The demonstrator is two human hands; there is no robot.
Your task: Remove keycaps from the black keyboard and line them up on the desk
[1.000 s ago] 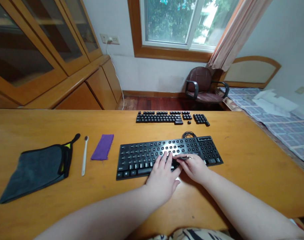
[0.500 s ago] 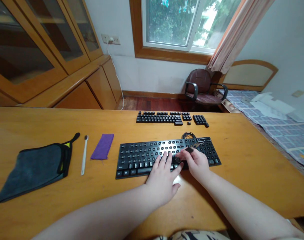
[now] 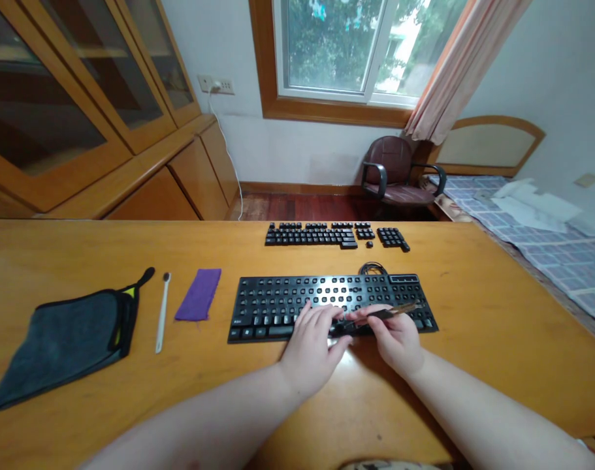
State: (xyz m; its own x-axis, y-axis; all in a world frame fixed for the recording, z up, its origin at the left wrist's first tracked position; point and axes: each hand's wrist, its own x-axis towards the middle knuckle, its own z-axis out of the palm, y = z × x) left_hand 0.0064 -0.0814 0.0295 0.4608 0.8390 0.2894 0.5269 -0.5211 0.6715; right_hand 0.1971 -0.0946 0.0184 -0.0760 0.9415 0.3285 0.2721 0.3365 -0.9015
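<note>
A black keyboard (image 3: 277, 294) lies before me; its upper rows are stripped to bare key posts, while some keys remain along the lower left. My left hand (image 3: 314, 343) rests over its lower middle, fingers bent but apart, thumb by the front edge. My right hand (image 3: 398, 336) pinches a slim tool, dark in the middle with a brownish end (image 3: 400, 309), tilted over the lower right keys. Its working tip is between the hands, and what it touches is too small to tell. Removed keycaps (image 3: 311, 236) lie in rows along the desk's far edge.
To the left lie a purple cloth (image 3: 199, 295), a white toothbrush (image 3: 162, 316) and a folded grey cloth (image 3: 76, 333) with black trim. A coiled cable (image 3: 373, 267) sits behind the keyboard. Beyond the wooden desk (image 3: 179, 411) stand a chair (image 3: 395, 170) and a bed (image 3: 537, 215).
My left fingers have bent and drawn in toward the tool's tip. My right hand has shifted slightly right and down, and the tool now lies flatter, its brownish end pointing right.
</note>
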